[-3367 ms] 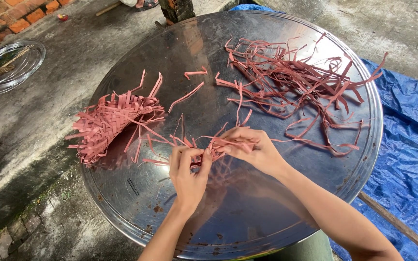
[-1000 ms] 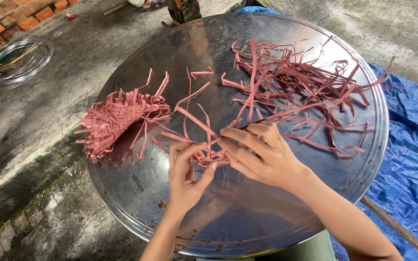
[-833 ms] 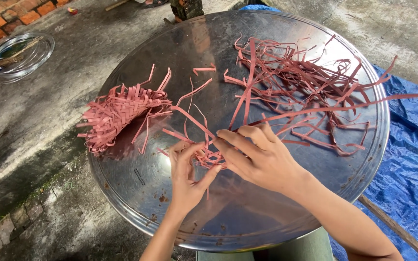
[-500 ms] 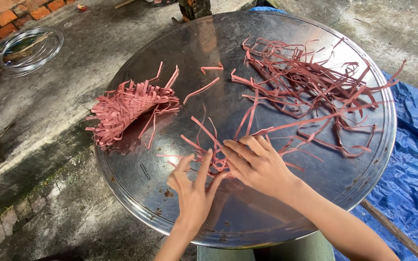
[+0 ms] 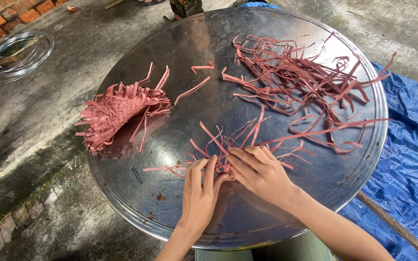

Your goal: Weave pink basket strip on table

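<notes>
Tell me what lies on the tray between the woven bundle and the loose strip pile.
Head view: two short loose strips on bare metal tray, between woven bundle and strip pile.

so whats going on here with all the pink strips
A person works over a large round shiny metal tray with both bare hands. The left hand and right hand press together on a small cluster of crossed pink flat strips near the tray's front edge. A finished-looking woven pink strip piece with loose ends lies on the tray's left side, and a loose tangled heap of pink strips covers the far right. A blue plastic tarp lies on the ground at right.
</notes>
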